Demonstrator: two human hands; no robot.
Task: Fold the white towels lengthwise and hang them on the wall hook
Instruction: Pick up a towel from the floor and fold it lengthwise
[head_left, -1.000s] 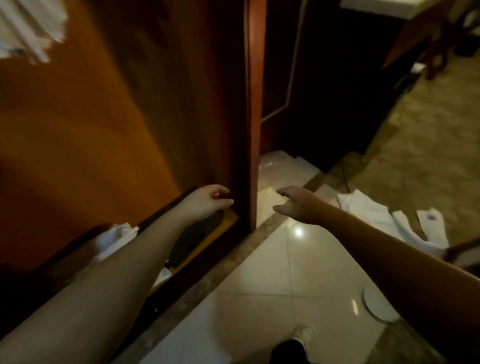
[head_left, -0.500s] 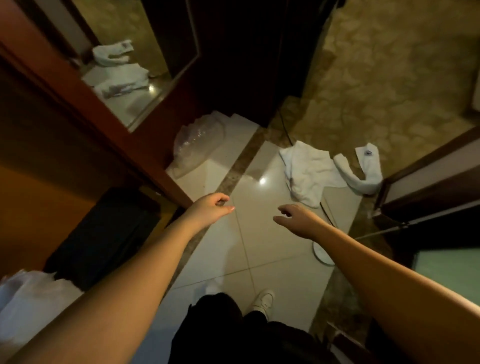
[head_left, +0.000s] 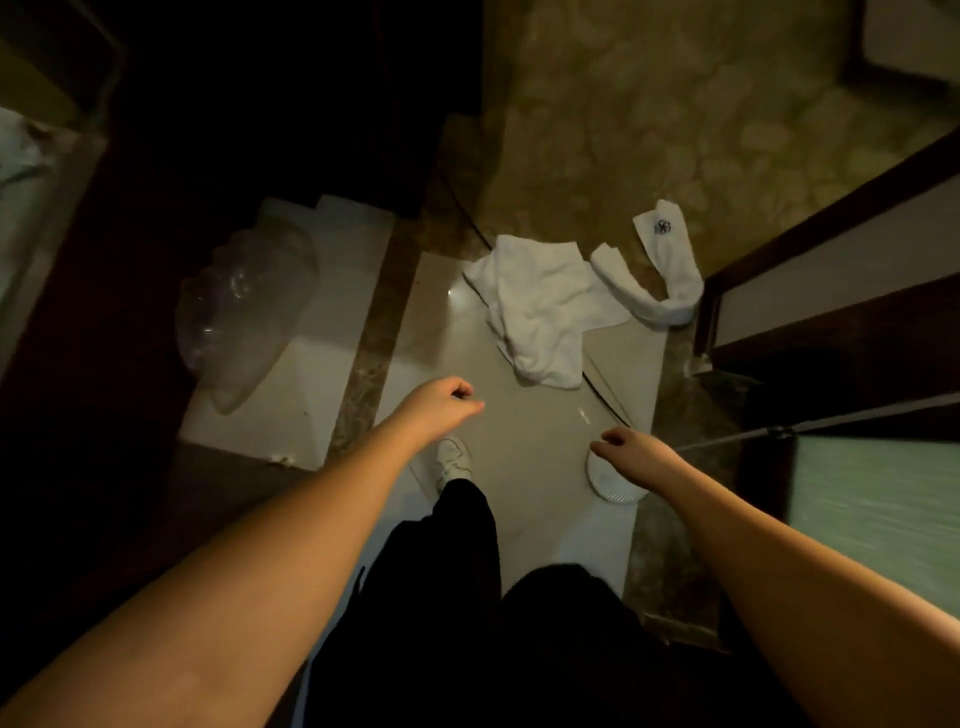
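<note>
Left hand (head_left: 441, 402) and right hand (head_left: 631, 452) empty, grip loosely curled, reaching out toward crumpled white cotton towel (head_left: 540, 306) on far tiled floor (head_left: 519, 426), likely for pickup.

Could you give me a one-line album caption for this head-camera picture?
Both empty hands, left hand and right hand, reach toward a crumpled white towel on the glossy tile floor.

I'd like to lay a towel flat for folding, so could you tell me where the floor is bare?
The tile between the left hand, the right hand and the crumpled towel is bare. Left of the brown strip, tile is free near the plastic bag. It is crowded by the rolled towel, and a white disc lies under the right hand.
</note>
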